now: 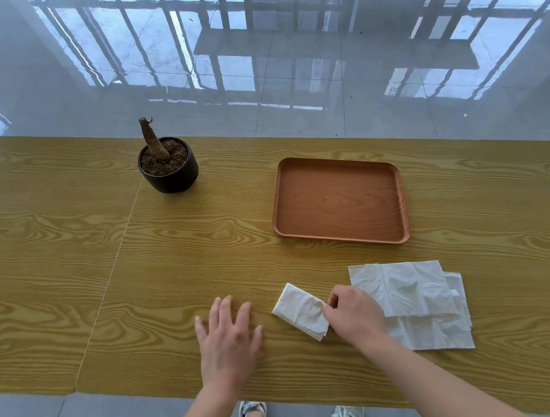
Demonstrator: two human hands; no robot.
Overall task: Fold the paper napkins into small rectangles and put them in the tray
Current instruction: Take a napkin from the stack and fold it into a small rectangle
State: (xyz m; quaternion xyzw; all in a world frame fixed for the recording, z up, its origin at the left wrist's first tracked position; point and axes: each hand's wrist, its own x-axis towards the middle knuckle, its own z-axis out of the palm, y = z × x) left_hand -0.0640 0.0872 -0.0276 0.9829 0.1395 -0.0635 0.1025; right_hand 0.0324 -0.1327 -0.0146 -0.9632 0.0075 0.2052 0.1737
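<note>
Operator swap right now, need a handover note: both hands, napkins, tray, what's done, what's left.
Left hand: open, fingers spread, over the wooden table.
Right hand: pinch grip on the right end of the small folded white paper napkin on the table.
Brown rectangular tray: no napkins in it.
Done: one napkin folded.
Left: place it in the tray, then fold the flat white napkin stack on the right.

Tray (336, 166) behind napkin stack (417, 292), folded napkin (301, 310) left of stack, pot (169, 179) far left.
</note>
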